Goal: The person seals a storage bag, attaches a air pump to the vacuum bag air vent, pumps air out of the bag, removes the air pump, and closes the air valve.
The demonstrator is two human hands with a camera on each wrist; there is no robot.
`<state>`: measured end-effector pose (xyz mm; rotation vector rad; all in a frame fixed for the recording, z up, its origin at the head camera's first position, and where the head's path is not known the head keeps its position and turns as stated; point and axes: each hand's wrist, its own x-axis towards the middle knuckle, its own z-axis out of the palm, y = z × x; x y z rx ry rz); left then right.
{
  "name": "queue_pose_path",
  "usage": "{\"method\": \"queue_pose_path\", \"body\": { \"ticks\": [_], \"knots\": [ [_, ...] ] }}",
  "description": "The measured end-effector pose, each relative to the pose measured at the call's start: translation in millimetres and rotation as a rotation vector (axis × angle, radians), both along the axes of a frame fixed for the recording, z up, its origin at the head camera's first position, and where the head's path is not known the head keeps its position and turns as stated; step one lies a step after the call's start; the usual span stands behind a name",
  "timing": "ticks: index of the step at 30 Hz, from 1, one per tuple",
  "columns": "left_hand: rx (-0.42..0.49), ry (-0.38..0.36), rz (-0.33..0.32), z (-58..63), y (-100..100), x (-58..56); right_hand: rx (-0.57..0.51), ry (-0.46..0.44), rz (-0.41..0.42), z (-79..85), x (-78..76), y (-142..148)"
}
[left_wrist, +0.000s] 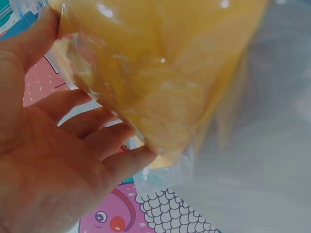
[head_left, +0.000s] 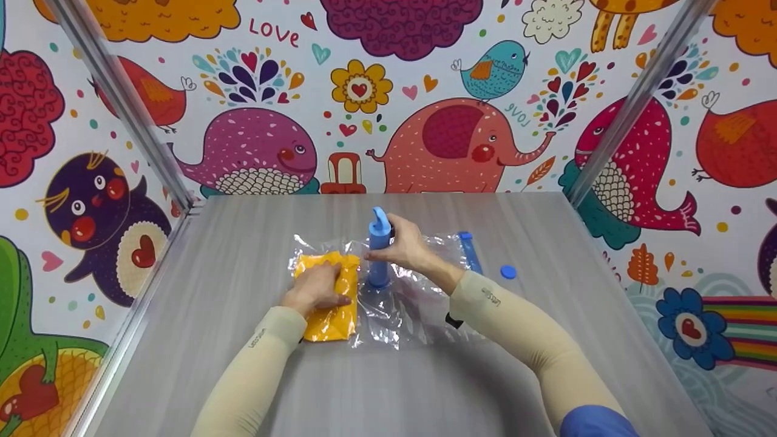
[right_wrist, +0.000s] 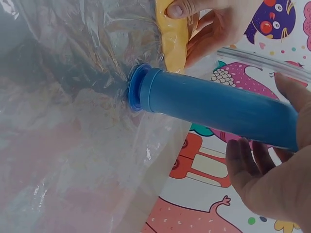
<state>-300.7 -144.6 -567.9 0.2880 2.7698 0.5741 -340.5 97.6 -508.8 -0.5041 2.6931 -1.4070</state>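
A clear plastic storage bag lies on the table with a bright yellow, folded, soft-looking item at its left end, apparently under the shiny film. My left hand rests on the yellow item with fingers spread and relaxed; the left wrist view shows the fingertips along the edge of the yellow item. A blue hand pump stands nearly upright, its base on a round blue valve in the bag. Thumb and fingers of my right hand go round the pump's barrel, below its hooked handle.
A blue zip strip with a slider runs along the bag's right edge. Right of it lies a round blue cap on the grey table. Patterned walls and metal posts enclose the table at the back and sides.
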Motion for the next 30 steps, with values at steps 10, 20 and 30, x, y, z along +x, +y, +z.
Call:
{"method": "queue_pose_path", "body": {
  "ticks": [10, 20, 30],
  "knots": [
    [-0.002, -0.011, 0.0, -0.2, 0.9, 0.4, -0.019, -0.004, 0.016, 2.8, -0.2, -0.1],
    [0.013, -0.012, 0.005, 1.0, 0.7, 0.9, -0.063, -0.043, 0.044, 6.7, -3.1, 3.1],
    [-0.006, 0.005, -0.007, -0.4, 0.3, 0.1, -0.1, -0.034, 0.042, 5.8, -3.0, -0.2]
  ]
}}
